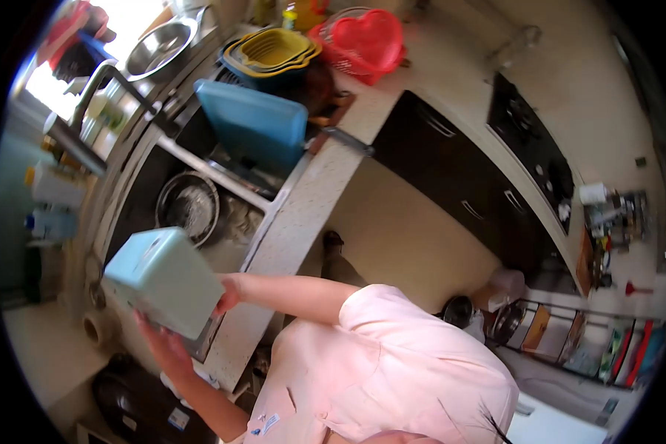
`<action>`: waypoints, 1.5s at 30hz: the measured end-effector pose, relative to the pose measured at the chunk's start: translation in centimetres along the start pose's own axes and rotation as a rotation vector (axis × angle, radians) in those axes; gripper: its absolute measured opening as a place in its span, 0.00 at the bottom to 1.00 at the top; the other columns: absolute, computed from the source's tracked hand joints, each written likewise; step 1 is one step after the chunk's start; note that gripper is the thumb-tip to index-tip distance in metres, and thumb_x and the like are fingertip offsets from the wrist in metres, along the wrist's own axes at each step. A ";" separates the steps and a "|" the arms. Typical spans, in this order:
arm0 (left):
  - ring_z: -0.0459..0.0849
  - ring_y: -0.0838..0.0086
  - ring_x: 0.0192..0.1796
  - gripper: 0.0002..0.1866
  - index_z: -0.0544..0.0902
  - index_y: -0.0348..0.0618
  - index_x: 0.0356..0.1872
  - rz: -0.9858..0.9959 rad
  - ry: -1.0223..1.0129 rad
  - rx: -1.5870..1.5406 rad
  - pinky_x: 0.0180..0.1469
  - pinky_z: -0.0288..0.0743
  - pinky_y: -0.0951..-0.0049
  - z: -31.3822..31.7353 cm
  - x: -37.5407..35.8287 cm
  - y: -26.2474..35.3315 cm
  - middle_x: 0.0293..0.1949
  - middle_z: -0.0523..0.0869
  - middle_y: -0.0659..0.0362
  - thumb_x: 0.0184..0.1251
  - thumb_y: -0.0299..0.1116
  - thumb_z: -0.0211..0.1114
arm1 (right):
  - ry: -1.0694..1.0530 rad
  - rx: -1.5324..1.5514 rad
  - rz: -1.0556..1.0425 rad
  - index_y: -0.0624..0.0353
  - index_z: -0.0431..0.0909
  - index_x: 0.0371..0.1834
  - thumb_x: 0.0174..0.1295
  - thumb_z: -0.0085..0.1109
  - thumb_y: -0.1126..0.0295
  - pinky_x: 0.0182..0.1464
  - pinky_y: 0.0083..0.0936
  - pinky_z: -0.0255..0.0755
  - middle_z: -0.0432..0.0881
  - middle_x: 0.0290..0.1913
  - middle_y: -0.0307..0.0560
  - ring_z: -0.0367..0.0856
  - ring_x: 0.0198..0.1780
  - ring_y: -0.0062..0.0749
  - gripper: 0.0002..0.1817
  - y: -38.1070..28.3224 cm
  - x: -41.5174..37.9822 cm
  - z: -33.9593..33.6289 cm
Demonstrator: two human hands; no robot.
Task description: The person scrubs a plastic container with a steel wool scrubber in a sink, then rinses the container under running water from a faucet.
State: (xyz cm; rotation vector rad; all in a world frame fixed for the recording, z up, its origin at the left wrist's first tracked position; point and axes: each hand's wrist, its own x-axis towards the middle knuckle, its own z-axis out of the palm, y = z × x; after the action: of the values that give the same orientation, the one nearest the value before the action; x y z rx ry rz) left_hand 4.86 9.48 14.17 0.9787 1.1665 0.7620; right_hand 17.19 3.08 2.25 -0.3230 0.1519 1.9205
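Note:
Both my hands hold a pale mint-blue box-shaped container (166, 277), tilted over the near end of the sink (214, 174). My right hand (231, 294) grips its edge on the counter side, with the fingers partly hidden. Along the opposite lower side, my left hand (163, 342) supports it. Just beyond the container, a round metal bowl (189, 207) sits in the sink basin. A blue rectangular board or lid (251, 133) leans upright over the other basin.
The faucet (100, 81) arches over the sink's far side. Stacked yellow and blue baskets (274, 53), a red colander (366, 44) and a steel basin (161, 50) stand behind. A knife (348, 140) lies at the counter edge. Bottles (55, 185) line the left side.

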 end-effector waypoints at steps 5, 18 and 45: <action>0.66 0.66 0.62 0.34 0.61 0.45 0.64 -0.327 -0.442 -0.261 0.63 0.60 0.62 0.0 1.1 1.8 0.63 0.65 0.58 0.66 0.60 0.41 | 0.148 -0.479 -0.042 0.52 0.77 0.35 0.53 0.55 0.64 0.32 0.21 0.73 0.81 0.32 0.34 0.79 0.33 0.21 0.08 -2.4 -3.3 2.2; 0.64 0.54 0.63 0.47 0.53 0.55 0.69 0.545 0.092 1.437 0.62 0.60 0.60 2.4 6.3 -0.8 0.66 0.57 0.49 0.48 0.60 0.62 | 0.666 -1.063 -0.373 0.63 0.70 0.49 0.57 0.51 0.61 0.35 0.34 0.74 0.79 0.40 0.51 0.80 0.39 0.38 0.20 -3.6 -10.2 -2.1; 0.58 0.51 0.65 0.55 0.57 0.65 0.68 1.073 -0.118 1.861 0.58 0.55 0.42 5.2 -4.6 4.1 0.70 0.51 0.59 0.23 0.42 0.68 | 1.431 -0.233 -0.724 0.50 0.73 0.53 0.62 0.52 0.60 0.45 0.35 0.73 0.81 0.42 0.43 0.79 0.44 0.28 0.17 6.0 -52.5 -19.1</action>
State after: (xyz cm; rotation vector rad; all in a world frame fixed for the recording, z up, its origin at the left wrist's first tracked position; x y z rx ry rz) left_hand 8.79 5.86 20.20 3.2786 0.9661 0.1244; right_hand 32.11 -51.03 -0.80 -1.6150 0.6352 0.6955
